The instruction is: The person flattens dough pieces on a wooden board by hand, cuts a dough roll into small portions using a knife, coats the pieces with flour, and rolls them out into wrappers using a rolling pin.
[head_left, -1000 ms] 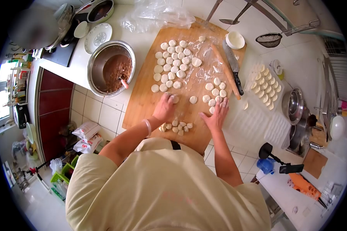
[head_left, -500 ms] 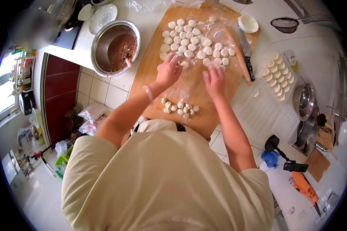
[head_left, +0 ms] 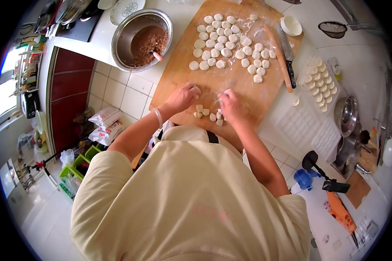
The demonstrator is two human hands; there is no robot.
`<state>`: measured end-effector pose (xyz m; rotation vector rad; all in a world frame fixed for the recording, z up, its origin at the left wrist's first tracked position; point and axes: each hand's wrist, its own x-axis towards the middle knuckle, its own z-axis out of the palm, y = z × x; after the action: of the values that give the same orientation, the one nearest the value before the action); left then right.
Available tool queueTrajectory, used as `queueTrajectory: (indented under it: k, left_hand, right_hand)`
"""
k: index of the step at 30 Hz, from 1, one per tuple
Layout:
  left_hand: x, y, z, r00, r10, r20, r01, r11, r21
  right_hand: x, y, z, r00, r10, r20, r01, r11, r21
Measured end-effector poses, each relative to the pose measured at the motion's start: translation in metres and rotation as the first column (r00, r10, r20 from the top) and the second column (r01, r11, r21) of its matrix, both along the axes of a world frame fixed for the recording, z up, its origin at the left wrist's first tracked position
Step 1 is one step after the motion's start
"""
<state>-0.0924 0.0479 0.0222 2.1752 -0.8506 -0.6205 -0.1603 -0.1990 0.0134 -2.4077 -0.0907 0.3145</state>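
Left hand (head_left: 186, 96), right hand (head_left: 230, 105) drawn nearer dough lumps (head_left: 199, 108), curled, contents unclear; discs (head_left: 221, 64) flat

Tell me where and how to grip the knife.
Take the knife by its black handle, probably with the right hand coming from the near right: the handle lies at the near end, the blade points away, and the rolling pin crowds the left side.

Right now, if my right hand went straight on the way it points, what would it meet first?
Your right hand would probably meet the flattened dough rounds ahead, beyond some bare board; its height is unclear, so it might pass over them.
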Motion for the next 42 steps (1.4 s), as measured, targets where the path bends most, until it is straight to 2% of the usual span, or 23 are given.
queueTrajectory:
  k: [1,2,3,5,6,9,11,13,16,17,18,20,25,27,29,34,36,37,39,40,42]
  left_hand:
    - [0.006,-0.009,-0.004,0.995,0.079,0.061,-0.080,0.997,0.011]
    - [0.011,-0.020,-0.007,0.980,0.157,0.120,-0.160,0.987,0.016]
    - [0.015,-0.034,-0.011,0.980,0.156,0.124,-0.158,0.987,0.009]
    - [0.019,-0.060,-0.016,0.965,0.189,0.184,-0.159,0.974,-0.164]
    - [0.021,-0.067,-0.016,0.965,0.187,0.185,-0.156,0.973,-0.170]
    - [0.025,-0.079,-0.014,0.945,0.176,0.275,-0.130,0.976,-0.175]
    - [0.024,-0.083,-0.014,0.945,0.248,0.213,-0.236,0.968,-0.083]
    - [0.024,-0.089,-0.014,0.939,0.270,0.214,-0.261,0.963,-0.068]
    - [0.024,-0.098,-0.016,0.926,0.300,0.229,-0.297,0.954,-0.049]
    - [0.024,-0.100,-0.018,0.917,0.316,0.245,-0.315,0.948,-0.045]
    - [0.024,-0.100,-0.019,0.916,0.315,0.247,-0.313,0.948,-0.051]
    - [0.024,-0.095,-0.023,0.913,0.311,0.264,-0.288,0.950,-0.123]
    - [0.023,-0.079,-0.018,0.927,0.267,0.264,-0.238,0.961,-0.137]
    - [0.023,-0.078,-0.015,0.927,0.260,0.271,-0.225,0.962,-0.151]
    - [0.021,-0.075,-0.010,0.945,0.273,0.182,-0.266,0.962,-0.060]
    - [0.021,-0.066,-0.009,0.940,0.260,0.218,-0.245,0.965,-0.096]
    - [0.021,-0.063,-0.010,0.943,0.256,0.215,-0.242,0.966,-0.088]
    - [0.021,-0.063,-0.010,0.941,0.253,0.225,-0.236,0.966,-0.102]
    - [0.021,-0.062,-0.010,0.939,0.252,0.234,-0.230,0.966,-0.117]
    - [0.020,-0.062,-0.007,0.937,0.253,0.240,-0.232,0.966,-0.112]
    - [0.021,-0.063,-0.003,0.934,0.257,0.247,-0.238,0.966,-0.104]
  right_hand:
    - [0.008,-0.009,0.001,1.000,-0.001,0.008,0.001,1.000,-0.009]
    - [0.015,-0.019,0.003,0.990,-0.097,0.098,0.102,0.994,-0.043]
    - [0.022,-0.025,0.004,0.964,-0.188,0.189,0.204,0.977,-0.066]
    - [0.033,-0.032,0.003,0.947,-0.214,0.241,0.228,0.973,-0.032]
    - [0.035,-0.034,0.004,0.928,-0.239,0.288,0.247,0.969,0.007]
    - [0.031,-0.033,0.008,0.924,-0.328,0.195,0.327,0.944,0.035]
    - [0.029,-0.034,0.003,0.927,-0.310,0.211,0.314,0.949,0.019]
    - [0.030,-0.033,0.004,0.928,-0.294,0.229,0.302,0.953,0.001]
    - [0.034,-0.030,0.007,0.932,-0.329,0.149,0.331,0.944,0.012]
    - [0.035,-0.031,0.004,0.926,-0.305,0.224,0.299,0.952,0.059]
    - [0.035,-0.033,0.000,0.912,-0.280,0.299,0.262,0.960,0.100]
    - [0.022,-0.041,-0.002,0.914,-0.273,0.301,0.264,0.962,0.071]
    - [0.006,-0.048,-0.003,0.902,-0.297,0.312,0.296,0.954,0.050]
    - [0.010,-0.043,0.003,0.897,-0.378,0.231,0.370,0.926,0.076]
    - [0.009,-0.047,-0.005,0.898,-0.372,0.234,0.368,0.928,0.061]
    - [0.004,-0.052,-0.008,0.915,-0.354,0.194,0.354,0.935,0.035]
    - [0.002,-0.054,-0.014,0.927,-0.365,0.085,0.359,0.930,0.075]
    - [0.003,-0.054,-0.010,0.927,-0.365,0.084,0.360,0.930,0.074]
    - [0.006,-0.054,-0.003,0.939,-0.338,-0.063,0.341,0.939,0.043]
    - [0.010,-0.052,0.005,0.940,-0.335,-0.064,0.338,0.940,0.043]
    - [0.022,-0.041,0.017,0.973,-0.200,0.115,0.218,0.961,-0.169]
